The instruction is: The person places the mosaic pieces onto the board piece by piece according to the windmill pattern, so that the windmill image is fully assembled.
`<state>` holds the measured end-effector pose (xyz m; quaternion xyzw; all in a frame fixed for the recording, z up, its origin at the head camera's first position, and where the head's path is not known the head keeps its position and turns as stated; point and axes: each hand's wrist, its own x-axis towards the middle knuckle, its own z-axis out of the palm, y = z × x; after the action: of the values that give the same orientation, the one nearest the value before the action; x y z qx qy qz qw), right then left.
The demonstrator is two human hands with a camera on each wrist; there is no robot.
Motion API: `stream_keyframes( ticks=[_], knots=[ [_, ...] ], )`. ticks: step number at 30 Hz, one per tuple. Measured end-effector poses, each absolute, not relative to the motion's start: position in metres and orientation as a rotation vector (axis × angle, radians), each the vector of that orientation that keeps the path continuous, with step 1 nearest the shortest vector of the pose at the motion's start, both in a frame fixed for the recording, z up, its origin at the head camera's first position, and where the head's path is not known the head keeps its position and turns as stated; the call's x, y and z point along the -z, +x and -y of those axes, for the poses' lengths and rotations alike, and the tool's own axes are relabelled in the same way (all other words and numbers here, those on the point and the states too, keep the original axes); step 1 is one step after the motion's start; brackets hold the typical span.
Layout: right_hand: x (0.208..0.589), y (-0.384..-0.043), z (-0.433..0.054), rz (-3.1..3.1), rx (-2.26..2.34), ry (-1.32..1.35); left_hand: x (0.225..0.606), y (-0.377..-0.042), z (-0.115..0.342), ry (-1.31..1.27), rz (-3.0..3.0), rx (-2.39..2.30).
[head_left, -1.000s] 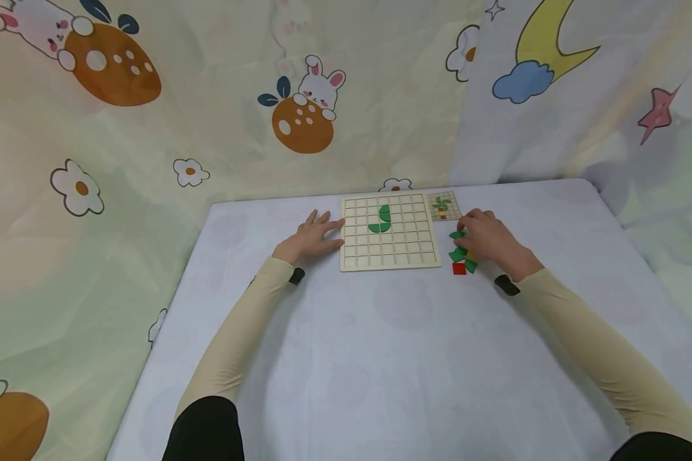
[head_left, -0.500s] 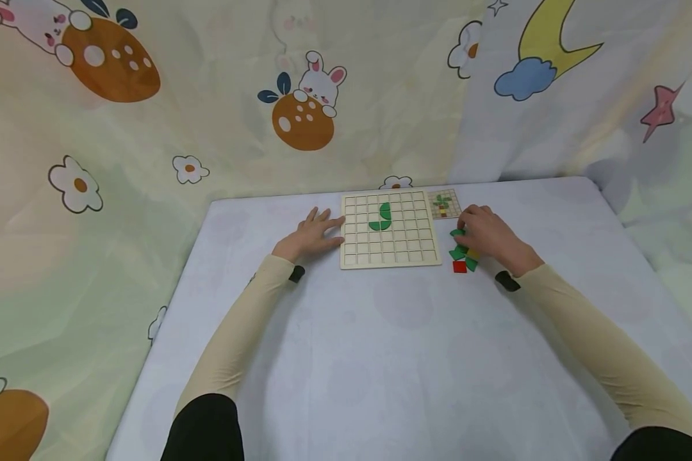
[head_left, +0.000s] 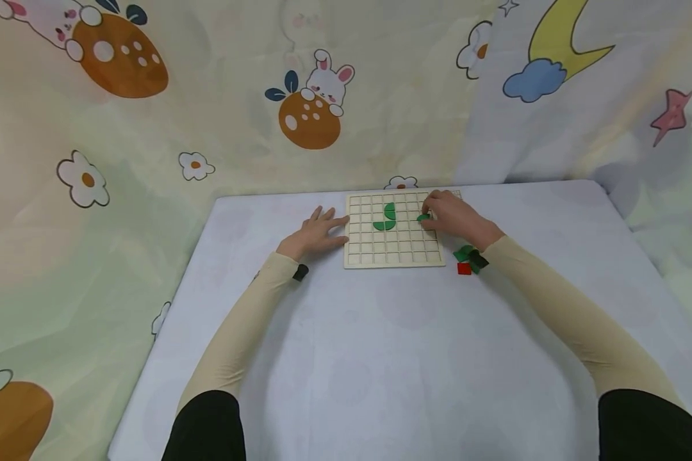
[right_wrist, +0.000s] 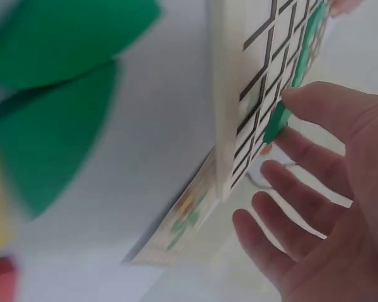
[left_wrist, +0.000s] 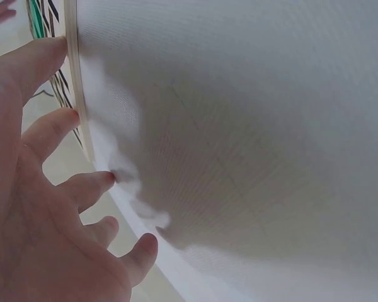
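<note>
A wooden grid board [head_left: 363, 250] lies flat at the far side of the table, with several green quarter-round pieces [head_left: 389, 225] set on its upper middle. My left hand [head_left: 313, 235] rests at the board's left edge; in the left wrist view the thumb and index fingertip touch its rim and the fingers are spread. Over the board's right part, my right hand [head_left: 458, 218] pinches a green quarter-round piece [right_wrist: 276, 121] between thumb and index finger. Its other fingers are loosely extended.
Right of the board lie loose green pieces [head_left: 463, 253] and a red square [head_left: 464, 269], partly under the right wrist. A small pattern card [right_wrist: 179, 220] sits beside the board, mostly hidden by the hand in the head view. A printed cloth [head_left: 236, 128] hangs behind.
My right hand has lifted a green piece from the loose pile and carried it left over the board. The left hand stays at the board's edge.
</note>
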<state>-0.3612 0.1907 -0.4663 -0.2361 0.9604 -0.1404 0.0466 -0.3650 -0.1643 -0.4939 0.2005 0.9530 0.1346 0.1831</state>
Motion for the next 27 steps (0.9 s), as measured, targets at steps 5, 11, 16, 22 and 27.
stream_keyframes(
  ticks=[5,11,16,22,27],
  knots=[
    [0.471,-0.376,-0.170,-2.901,0.410,-0.833,0.494,-0.365,0.164,0.553,-2.683,-0.394],
    [0.475,-0.383,-0.159,-2.877,0.446,-0.875,0.492,-0.364,0.163,0.546,-2.677,-0.411],
    [0.472,-0.383,-0.161,-2.883,0.490,-0.787,0.490,-0.363,0.163,0.548,-2.676,-0.416],
    [0.470,-0.383,-0.162,-2.884,0.442,-0.689,0.489,-0.363,0.164,0.545,-2.686,-0.403],
    [0.473,-0.384,-0.158,-2.881,0.413,-0.684,0.492,-0.364,0.163,0.548,-2.677,-0.402]
  ],
)
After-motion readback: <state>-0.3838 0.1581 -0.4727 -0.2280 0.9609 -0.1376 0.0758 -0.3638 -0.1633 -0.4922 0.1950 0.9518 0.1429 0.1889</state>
